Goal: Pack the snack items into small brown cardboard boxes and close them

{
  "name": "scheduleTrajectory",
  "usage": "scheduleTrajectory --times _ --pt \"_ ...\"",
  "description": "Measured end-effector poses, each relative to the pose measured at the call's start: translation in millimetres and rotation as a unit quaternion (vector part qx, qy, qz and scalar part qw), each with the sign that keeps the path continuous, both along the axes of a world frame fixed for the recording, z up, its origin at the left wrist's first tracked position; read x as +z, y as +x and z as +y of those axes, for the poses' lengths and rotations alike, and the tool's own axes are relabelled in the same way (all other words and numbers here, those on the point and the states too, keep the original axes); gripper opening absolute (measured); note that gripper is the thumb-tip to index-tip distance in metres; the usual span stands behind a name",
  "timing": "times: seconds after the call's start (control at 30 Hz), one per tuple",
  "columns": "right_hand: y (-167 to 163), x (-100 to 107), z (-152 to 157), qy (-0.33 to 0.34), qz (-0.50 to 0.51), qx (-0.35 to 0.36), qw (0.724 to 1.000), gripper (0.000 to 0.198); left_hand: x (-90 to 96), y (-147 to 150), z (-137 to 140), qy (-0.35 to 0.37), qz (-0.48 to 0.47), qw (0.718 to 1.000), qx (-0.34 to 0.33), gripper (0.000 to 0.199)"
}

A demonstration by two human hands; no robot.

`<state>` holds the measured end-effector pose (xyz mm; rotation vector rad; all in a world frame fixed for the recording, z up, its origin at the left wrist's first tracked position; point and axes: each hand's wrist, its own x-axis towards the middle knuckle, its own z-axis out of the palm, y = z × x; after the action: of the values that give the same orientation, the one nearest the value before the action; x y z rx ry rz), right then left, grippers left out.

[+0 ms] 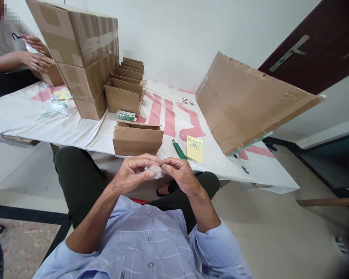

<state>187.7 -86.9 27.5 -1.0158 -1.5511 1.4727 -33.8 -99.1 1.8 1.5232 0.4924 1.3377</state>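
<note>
"Person [1, 42] at our far left: what do we see there?"

"One hand [36, 62] against a small carton [54, 76]. Then we come to a tall taped stack [88, 64] of cartons on our cloth-covered tabletop [31, 114]."

"And beside that?"

"We have a row of open boxes [122, 96] running back toward the wall, with a green-and-white packet [125, 115] in front of it. Nearer us, one open carton [138, 140] stands at the tabletop's front edge."

"Where is our bundle?"

"Our left grip [131, 174] is closed around it: a whitish bundle [155, 171] in clear wrapping, held up above our lap, just in front of the tabletop. Our right grip [182, 174] pinches its right end with the fingertips."

"What lies further right for us?"

"A green cutter [179, 149] just beside a yellow card [195, 154], then a big tilted cardboard sheet [256, 104]. We see a black pen [242, 165] by its lower edge, and a dark door [325, 42] behind."
</note>
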Motion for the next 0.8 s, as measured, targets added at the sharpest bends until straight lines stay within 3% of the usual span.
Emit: scheduleTrajectory --times 0.17,0.37,0.63,0.8 --pt "-0.5 -1.5 -0.4 0.018 -0.002 -0.007 1.000 0.026 -2.1 1.8 0.3 0.003 0.002 1.000 0.004 0.019" --pt "-6.2 4.6 -4.1 0.088 -0.025 -0.038 0.995 0.021 -3.9 3.6 -0.1 -0.011 0.005 1.000 0.004 0.020" --pt "-5.0 8.2 -11.4 0.123 -0.066 -0.075 0.987 0.020 -6.3 -0.2 -2.1 -0.090 -0.071 0.993 -0.033 0.022" --pt "-7.8 9.4 -13.7 0.168 -0.098 -0.081 0.978 0.018 -4.1 1.7 -3.3 -0.088 -0.089 0.992 -0.030 0.023"
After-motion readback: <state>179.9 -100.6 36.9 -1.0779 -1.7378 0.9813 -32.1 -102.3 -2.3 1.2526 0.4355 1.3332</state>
